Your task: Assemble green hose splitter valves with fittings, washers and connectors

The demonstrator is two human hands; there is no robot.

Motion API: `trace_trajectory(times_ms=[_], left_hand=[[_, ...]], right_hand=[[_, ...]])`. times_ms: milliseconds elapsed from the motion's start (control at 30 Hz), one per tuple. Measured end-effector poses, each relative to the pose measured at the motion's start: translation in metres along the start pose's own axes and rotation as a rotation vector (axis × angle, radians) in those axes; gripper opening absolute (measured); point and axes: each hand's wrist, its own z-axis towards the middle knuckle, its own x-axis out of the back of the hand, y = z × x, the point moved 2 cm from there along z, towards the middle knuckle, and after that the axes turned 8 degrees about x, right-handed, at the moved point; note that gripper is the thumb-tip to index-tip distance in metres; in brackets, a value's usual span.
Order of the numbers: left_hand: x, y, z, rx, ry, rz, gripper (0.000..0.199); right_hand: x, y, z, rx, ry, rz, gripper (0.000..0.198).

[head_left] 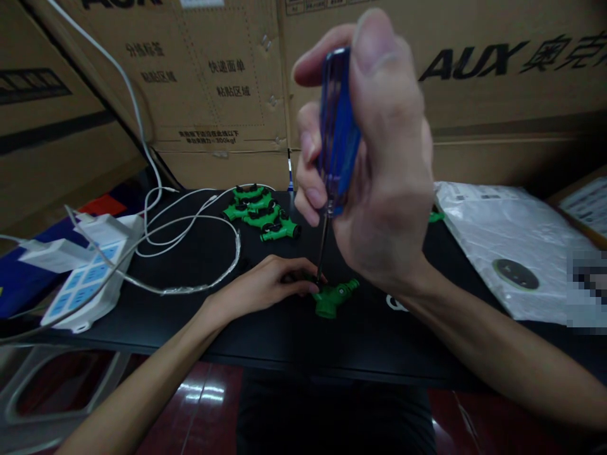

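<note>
My right hand [386, 139] is wrapped round the blue handle of a screwdriver [339, 126], thumb near the handle's top. The thin metal shaft points down, its tip meeting the left side of a green Y-shaped hose connector [327, 309] on the black table. My left hand [265, 278] rests on the table, its fingertips pinching the connector's left part beside the screwdriver tip. Those fingers partly cover the connector's left branch; its ribbed right branch and round lower opening show. Whatever the tip sits on is too small to make out.
Several green connectors with black parts [263, 213] lie at the back of the black table [279, 341]. At left are a white power strip [97, 275] and loose white cables [190, 218]. A plastic-wrapped package [488, 246] lies right; cardboard boxes [227, 101] stand behind. White rings [396, 303] sit near my right wrist.
</note>
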Motion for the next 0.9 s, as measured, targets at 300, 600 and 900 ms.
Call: trace_trajectory(times_ms=[300, 600, 900], left_hand=[[0.000, -0.001, -0.001, -0.027, 0.006, -0.008, 0.024], [0.001, 0.000, -0.001, -0.047, 0.007, -0.011, 0.020], [0.001, 0.003, -0.002, -0.070, 0.014, -0.009, 0.022]], right_hand=[[-0.010, -0.002, -0.005, 0.088, 0.245, -0.085, 0.047], [-0.005, -0.004, -0.001, 0.023, 0.054, 0.011, 0.043], [-0.013, -0.002, 0.002, 0.425, 0.228, -0.237, 0.036]])
